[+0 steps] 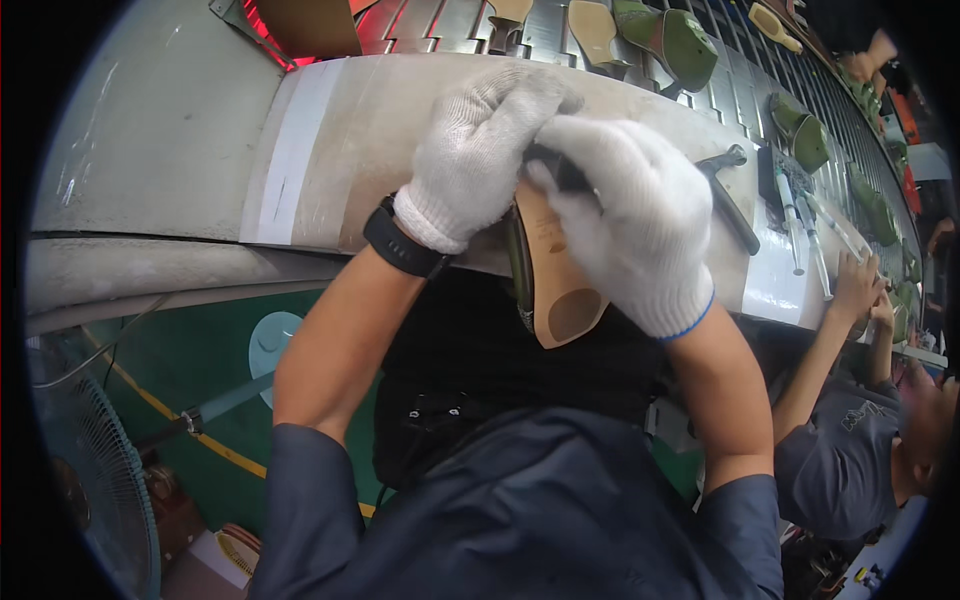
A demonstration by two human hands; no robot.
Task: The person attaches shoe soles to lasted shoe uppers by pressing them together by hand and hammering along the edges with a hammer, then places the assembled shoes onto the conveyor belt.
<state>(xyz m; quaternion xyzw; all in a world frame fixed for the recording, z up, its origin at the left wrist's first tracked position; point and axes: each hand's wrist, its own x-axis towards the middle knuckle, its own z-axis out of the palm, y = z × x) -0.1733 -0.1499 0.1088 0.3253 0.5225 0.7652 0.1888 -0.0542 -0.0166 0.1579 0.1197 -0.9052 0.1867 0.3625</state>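
Observation:
A shoe with a green upper and a tan sole is held over the table's front edge, sole facing up. Its broad end, with a darker round patch, points toward me. My left hand, in a white knit glove, is closed around its far end. My right hand, gloved alike, bends its fingers about a dark piece at that same end. Fingers cover most of that piece, and I cannot tell whether it is part of the shoe. Motion slightly blurs the right hand.
A hammer lies right of my hands, beside several syringe-like tubes. Beyond the table runs a slatted metal conveyor with green shoes and tan soles. A co-worker is at the right; a fan stands lower left.

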